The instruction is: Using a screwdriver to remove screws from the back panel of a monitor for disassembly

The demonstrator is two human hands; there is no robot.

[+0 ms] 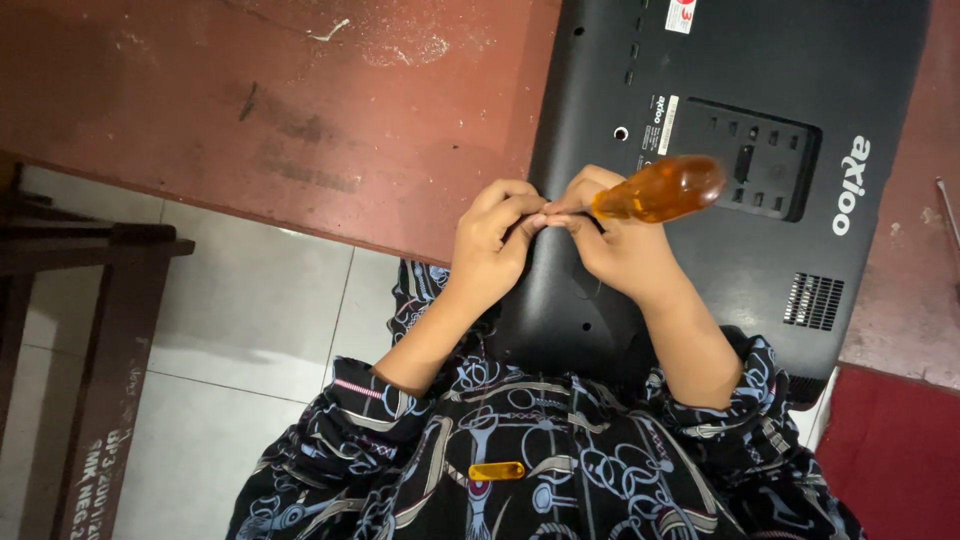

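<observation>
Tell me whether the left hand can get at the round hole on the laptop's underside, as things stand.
Probably yes. The left hand rests at the laptop edge, the round hole lies uncovered just beyond; the right hand and its amber-handled screwdriver sit beside that path.

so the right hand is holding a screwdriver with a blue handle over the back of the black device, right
Not quite: the handle is translucent amber-orange, not blue. The head view shows the right hand holding the screwdriver over the back of the black device, with the left hand pinched against its fingertips.

Repair workshop: dusty red workbench [330, 120], upturned laptop [750, 230], screwdriver [660, 190], tiled floor [250, 330]
</observation>
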